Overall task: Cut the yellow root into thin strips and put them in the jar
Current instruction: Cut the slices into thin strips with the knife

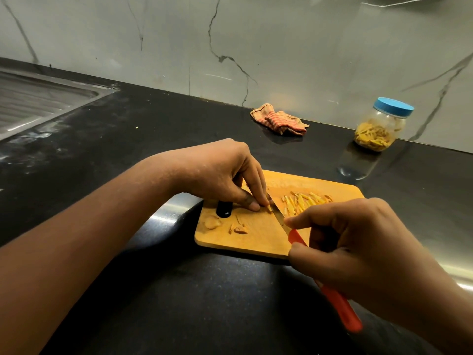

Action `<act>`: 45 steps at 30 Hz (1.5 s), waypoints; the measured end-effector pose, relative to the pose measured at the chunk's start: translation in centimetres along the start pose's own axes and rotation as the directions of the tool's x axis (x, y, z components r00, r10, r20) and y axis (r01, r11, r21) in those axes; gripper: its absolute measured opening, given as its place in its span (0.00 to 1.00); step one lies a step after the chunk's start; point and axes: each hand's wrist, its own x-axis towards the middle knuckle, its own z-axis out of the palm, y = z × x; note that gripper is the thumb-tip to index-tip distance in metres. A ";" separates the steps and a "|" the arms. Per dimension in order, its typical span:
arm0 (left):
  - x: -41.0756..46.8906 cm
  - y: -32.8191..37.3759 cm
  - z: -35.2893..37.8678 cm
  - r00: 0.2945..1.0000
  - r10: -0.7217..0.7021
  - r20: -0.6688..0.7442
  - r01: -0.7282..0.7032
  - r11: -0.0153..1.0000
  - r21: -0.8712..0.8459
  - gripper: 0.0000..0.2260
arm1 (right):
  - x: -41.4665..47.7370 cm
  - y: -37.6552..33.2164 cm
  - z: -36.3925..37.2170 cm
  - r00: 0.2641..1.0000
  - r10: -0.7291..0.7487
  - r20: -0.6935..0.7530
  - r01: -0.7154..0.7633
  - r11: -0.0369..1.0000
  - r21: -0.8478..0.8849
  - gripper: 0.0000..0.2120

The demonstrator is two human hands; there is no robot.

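Observation:
On a wooden cutting board (256, 242) my left hand (222, 172) pinches a small piece of yellow root (269, 208) against the wood with thumb and fingertips. My right hand (358, 242) grips a red-handled knife (337, 303); its blade (277, 213) rests on the board right beside the root piece. A pile of thin yellow strips (304, 202) lies on the board's far side. Brownish peel scraps (238, 228) lie near the board's left end. The clear jar (378, 126), with a blue lid on and yellow strips inside, stands at the back right by the wall.
The board lies on a black counter (153, 290). A crumpled striped cloth (279, 120) sits by the marble wall behind the board. A steel sink drainboard (38, 101) fills the far left. The board's hanging hole (224, 208) shows by my left thumb.

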 end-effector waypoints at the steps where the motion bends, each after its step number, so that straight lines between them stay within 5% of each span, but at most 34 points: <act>1: 0.0 0.0 0.0 1.000 0.000 0.001 0.000 1.000 -0.003 0.09 | 0.0 0.0 0.1 1.000 -0.001 0.003 0.001 1.000 -0.001 0.16; 23: 0.1 0.2 0.1 1.000 -0.015 -0.025 0.015 1.000 0.021 0.08 | 1.0 -0.6 0.6 1.000 0.005 -0.014 -0.006 0.995 -0.096 0.17; 45: 0.1 0.0 0.1 1.000 -0.005 -0.029 0.006 1.000 0.021 0.08 | -0.3 -0.2 0.4 0.999 0.022 -0.043 -0.019 0.999 0.051 0.17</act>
